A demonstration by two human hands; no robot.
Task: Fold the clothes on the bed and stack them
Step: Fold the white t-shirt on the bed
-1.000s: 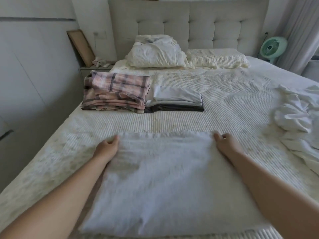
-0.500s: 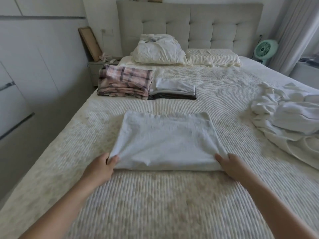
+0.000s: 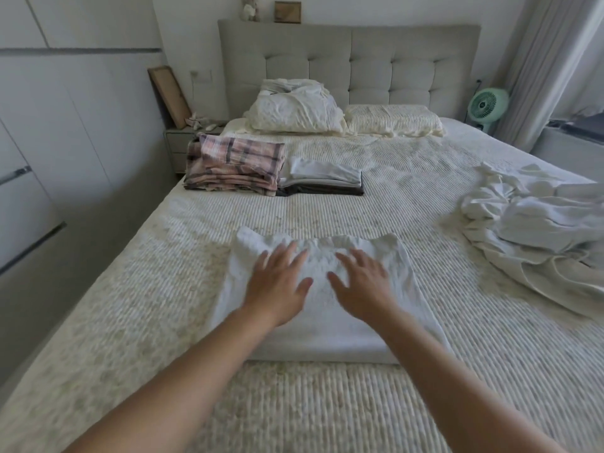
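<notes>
Both hands, left hand (image 3: 277, 284) and right hand (image 3: 361, 284), flat with fingers spread on folded white terry towel (image 3: 327, 325) at centre | two folded stacks (image 3: 274, 170) at 11 o'clock | rumpled white laundry heap (image 3: 536, 230) at 2 o'clock unfolded

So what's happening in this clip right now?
A person is folding laundry on a bed. Both the left hand and right hand lie flat, fingers spread, on a folded white cloth. A plaid stack and a white-and-dark stack sit behind; an unfolded white heap lies to the right.
</notes>
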